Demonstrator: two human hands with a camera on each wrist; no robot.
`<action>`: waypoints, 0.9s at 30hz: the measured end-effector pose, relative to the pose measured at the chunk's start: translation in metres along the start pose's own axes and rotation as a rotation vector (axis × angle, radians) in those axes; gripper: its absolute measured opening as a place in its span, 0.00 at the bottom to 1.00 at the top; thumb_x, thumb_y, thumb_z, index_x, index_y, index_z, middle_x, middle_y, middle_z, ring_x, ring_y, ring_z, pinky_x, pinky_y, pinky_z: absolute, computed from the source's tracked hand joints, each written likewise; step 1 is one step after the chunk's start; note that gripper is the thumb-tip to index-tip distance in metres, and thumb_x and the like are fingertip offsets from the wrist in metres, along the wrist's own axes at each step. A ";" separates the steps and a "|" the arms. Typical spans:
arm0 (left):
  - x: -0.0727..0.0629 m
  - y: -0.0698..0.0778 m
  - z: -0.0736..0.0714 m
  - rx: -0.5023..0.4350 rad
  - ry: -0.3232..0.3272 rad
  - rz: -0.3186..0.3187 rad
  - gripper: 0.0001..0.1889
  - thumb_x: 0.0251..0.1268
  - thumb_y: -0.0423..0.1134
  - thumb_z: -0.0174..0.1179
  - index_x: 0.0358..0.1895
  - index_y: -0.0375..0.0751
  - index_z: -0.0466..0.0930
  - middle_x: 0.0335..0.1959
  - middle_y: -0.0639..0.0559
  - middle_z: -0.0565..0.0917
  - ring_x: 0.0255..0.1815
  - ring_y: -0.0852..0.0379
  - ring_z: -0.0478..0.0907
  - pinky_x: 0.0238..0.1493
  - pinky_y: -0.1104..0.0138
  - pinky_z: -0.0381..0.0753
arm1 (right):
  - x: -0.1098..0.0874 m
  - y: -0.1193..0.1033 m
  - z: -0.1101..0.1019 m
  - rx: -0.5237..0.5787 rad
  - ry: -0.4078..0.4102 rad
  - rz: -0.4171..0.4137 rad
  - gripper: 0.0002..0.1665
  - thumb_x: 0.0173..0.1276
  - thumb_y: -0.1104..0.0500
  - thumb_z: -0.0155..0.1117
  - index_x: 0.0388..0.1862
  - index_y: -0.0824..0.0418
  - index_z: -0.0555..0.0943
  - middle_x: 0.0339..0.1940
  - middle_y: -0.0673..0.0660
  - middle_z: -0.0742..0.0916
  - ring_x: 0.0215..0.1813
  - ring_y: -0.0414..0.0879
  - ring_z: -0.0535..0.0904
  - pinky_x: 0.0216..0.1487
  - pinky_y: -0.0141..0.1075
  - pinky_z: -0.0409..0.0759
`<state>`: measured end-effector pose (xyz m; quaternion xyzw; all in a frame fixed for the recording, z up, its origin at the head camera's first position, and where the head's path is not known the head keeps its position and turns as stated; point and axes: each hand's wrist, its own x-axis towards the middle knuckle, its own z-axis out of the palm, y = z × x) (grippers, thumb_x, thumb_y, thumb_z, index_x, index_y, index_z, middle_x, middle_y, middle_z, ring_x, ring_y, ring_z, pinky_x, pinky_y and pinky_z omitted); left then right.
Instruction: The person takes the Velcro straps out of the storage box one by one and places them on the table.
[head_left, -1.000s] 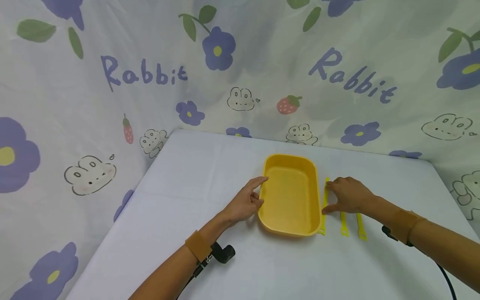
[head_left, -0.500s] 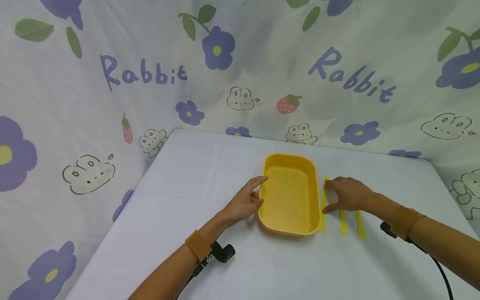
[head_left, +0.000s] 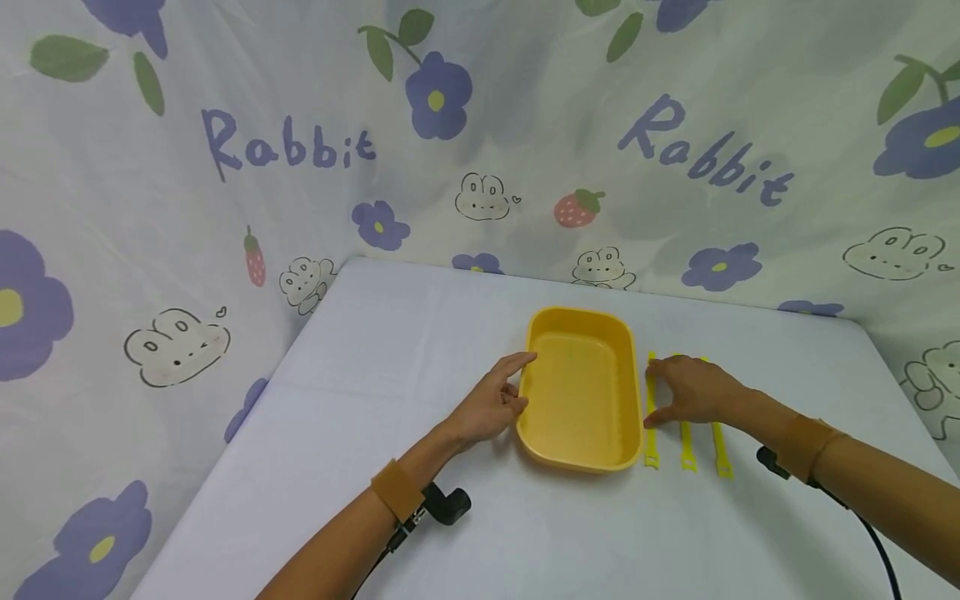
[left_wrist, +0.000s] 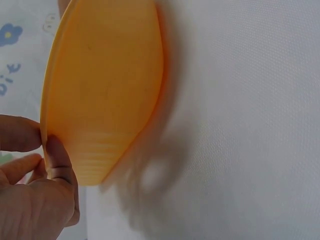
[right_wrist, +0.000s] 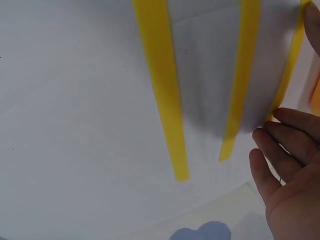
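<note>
In the head view my left hand (head_left: 487,404) holds the left rim of a yellow rectangular tray (head_left: 577,400). The left wrist view shows the thumb on the tray's outer wall (left_wrist: 107,75) and the index finger at its rim. My right hand (head_left: 697,389) is over three thin yellow straps with slotted near ends. Its thumb and fingertips touch the leftmost strap (head_left: 652,457), just right of the tray. The middle strap (head_left: 687,450) and the right strap (head_left: 722,457) lie partly hidden under that hand. Seen from the right wrist, the fingers (right_wrist: 292,137) are fairly straight.
A white cloth covers the table (head_left: 375,350). Behind it hangs a curtain (head_left: 480,100) printed with rabbits, flowers and strawberries. Each wrist wears a brown band with a small black camera (head_left: 447,506) and cable.
The leftmost strap's near end has shifted slightly right, away from the tray, so the strap lies straighter. Far tips of the other straps now show beyond the right hand. The left hand stays put.
</note>
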<state>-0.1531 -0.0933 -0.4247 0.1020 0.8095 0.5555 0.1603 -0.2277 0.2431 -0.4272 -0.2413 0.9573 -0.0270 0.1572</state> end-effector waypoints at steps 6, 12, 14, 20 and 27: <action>0.000 0.000 0.001 0.004 -0.001 0.002 0.35 0.71 0.25 0.54 0.78 0.50 0.58 0.80 0.54 0.57 0.44 0.54 0.71 0.39 0.70 0.75 | -0.001 0.001 0.000 0.012 -0.022 -0.005 0.60 0.45 0.24 0.74 0.67 0.63 0.76 0.71 0.68 0.75 0.71 0.66 0.69 0.66 0.62 0.69; 0.001 -0.001 0.001 0.013 -0.004 -0.005 0.35 0.71 0.26 0.54 0.78 0.52 0.59 0.79 0.55 0.57 0.45 0.54 0.71 0.40 0.69 0.76 | -0.002 0.002 0.001 0.023 -0.014 -0.016 0.61 0.46 0.25 0.74 0.68 0.65 0.74 0.71 0.68 0.74 0.72 0.67 0.68 0.67 0.62 0.68; 0.002 -0.001 0.002 0.014 -0.005 -0.005 0.35 0.71 0.26 0.54 0.78 0.53 0.59 0.79 0.55 0.57 0.45 0.54 0.71 0.40 0.68 0.76 | -0.002 0.002 0.001 0.023 -0.014 -0.018 0.61 0.46 0.25 0.74 0.68 0.66 0.74 0.71 0.68 0.74 0.71 0.67 0.68 0.67 0.62 0.68; 0.001 -0.001 0.003 0.015 -0.006 -0.013 0.35 0.72 0.26 0.54 0.78 0.51 0.59 0.79 0.55 0.57 0.45 0.54 0.71 0.40 0.68 0.76 | -0.003 0.003 0.002 0.027 -0.010 -0.029 0.62 0.46 0.25 0.73 0.69 0.67 0.73 0.71 0.69 0.74 0.72 0.67 0.68 0.67 0.63 0.68; 0.003 -0.001 -0.002 0.071 0.036 0.045 0.32 0.74 0.33 0.55 0.78 0.51 0.60 0.79 0.53 0.59 0.52 0.52 0.73 0.48 0.63 0.79 | -0.007 0.000 -0.008 0.023 0.131 -0.046 0.50 0.64 0.33 0.65 0.72 0.67 0.70 0.72 0.67 0.74 0.71 0.67 0.69 0.67 0.63 0.67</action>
